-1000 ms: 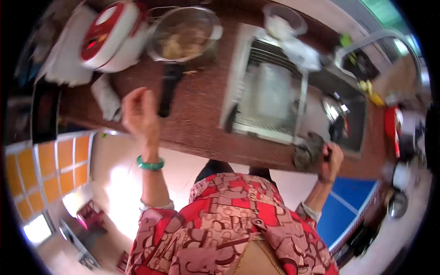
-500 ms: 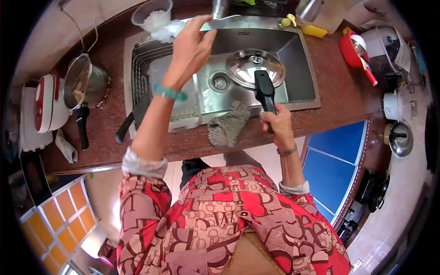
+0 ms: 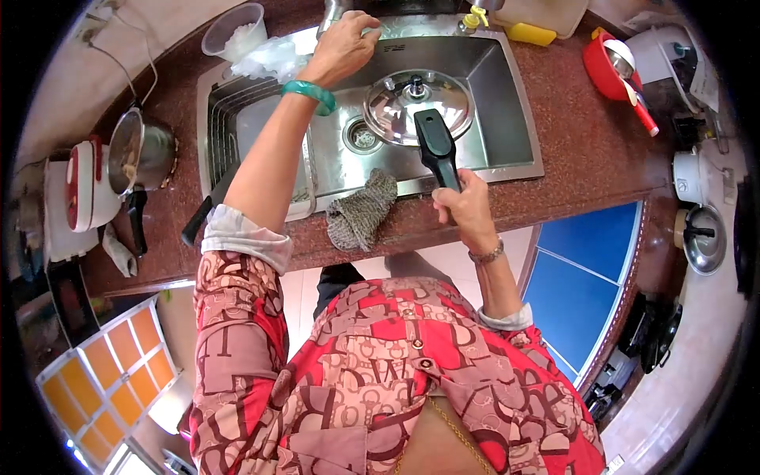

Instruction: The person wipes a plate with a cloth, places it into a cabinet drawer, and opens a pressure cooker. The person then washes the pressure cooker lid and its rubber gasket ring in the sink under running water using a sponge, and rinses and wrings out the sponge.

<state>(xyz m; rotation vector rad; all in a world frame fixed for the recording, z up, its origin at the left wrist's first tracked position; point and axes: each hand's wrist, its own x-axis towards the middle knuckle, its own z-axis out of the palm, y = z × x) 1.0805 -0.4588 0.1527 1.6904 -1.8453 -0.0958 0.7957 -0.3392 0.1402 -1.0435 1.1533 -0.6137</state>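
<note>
My right hand is wrapped round the long black handle of a shiny steel pressure cooker lid. The lid is held over the sink, its domed side with a small central valve facing up. My left hand reaches to the back rim of the sink, fingers bent over the handle of the metal faucet. That handle is mostly hidden under the fingers. A grey-green cloth lies over the sink's front edge, left of my right hand.
Left of the sink stand a steel pot with food in it and a white-and-red appliance. A plastic tub and a clear bag sit behind the sink. To the right are a yellow sponge and red colander.
My left hand's spread fingers have come down and bent over the faucet handle. The lid stays in my right hand. The camera view has shifted slightly.
</note>
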